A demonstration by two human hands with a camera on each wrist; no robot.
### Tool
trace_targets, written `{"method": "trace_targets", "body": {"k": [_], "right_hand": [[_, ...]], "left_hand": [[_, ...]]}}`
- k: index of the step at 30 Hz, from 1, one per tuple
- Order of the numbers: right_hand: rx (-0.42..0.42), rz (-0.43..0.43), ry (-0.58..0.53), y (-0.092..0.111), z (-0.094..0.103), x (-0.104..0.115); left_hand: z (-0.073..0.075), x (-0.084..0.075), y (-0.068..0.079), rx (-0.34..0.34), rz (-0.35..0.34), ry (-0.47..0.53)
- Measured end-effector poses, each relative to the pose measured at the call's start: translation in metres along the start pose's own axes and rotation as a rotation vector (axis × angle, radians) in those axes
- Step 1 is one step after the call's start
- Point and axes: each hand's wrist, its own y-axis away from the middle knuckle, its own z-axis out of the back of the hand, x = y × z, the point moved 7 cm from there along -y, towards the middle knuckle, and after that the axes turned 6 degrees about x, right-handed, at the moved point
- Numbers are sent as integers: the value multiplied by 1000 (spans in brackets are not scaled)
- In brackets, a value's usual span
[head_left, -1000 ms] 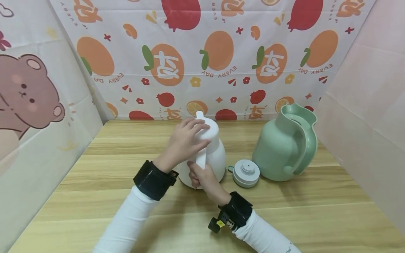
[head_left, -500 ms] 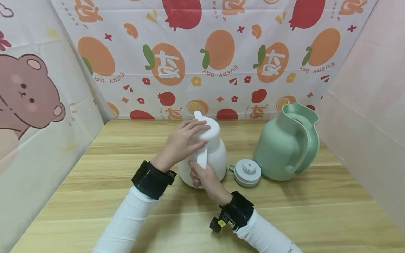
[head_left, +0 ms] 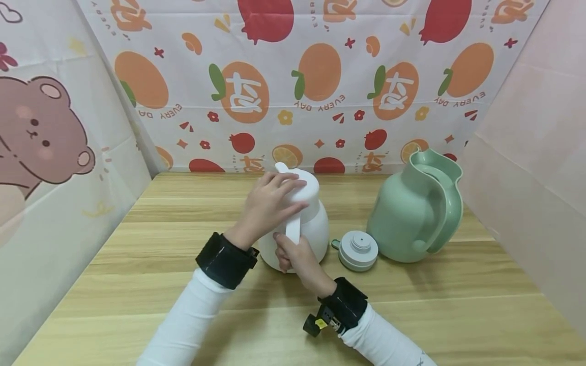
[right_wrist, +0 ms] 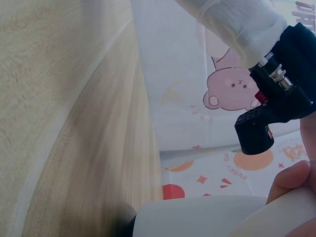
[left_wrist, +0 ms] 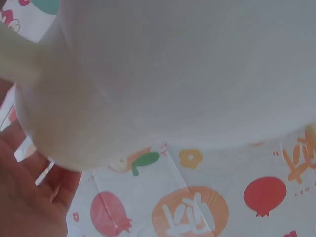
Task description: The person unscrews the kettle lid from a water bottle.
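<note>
A white thermos jug (head_left: 317, 231) stands upright on the wooden table. On top sits its white lid (head_left: 310, 187), whose small tab points toward the back left. My left hand (head_left: 267, 207) grips the lid from the left, fingers over the top and thumb along the near side. Lower down, my right hand (head_left: 299, 259) holds the jug's handle (head_left: 293, 229) with curled fingers. In the left wrist view the white jug (left_wrist: 197, 74) fills the upper part, beside the left fingers (left_wrist: 64, 187). The right wrist view shows my right thumb (right_wrist: 291, 180) against the handle.
To the right of the white jug lies a round grey-green stopper (head_left: 358, 252) with a small loop. Close beside it stands a green jug (head_left: 403, 223) without a cover, its handle toward the front right. Printed cloths (head_left: 284, 76) border the wooden table (head_left: 137, 300).
The lid's tab has swung to the left as my left hand turns the lid a little. My right hand has stayed on the handle, and the green jug and stopper have not moved.
</note>
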Motion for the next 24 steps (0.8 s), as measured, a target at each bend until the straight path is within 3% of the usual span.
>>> {"method": "trace_targets", "body": {"k": [6,11,24], "right_hand": [[7,11,34,0,0,1],[8,20,32,0,1,0],[1,-2,-11,0,1,0]], "left_hand": [[0,3,5,83,-49,134],[-1,3,6,97,-52,154],[0,-3,0,-34,-38,20]]}}
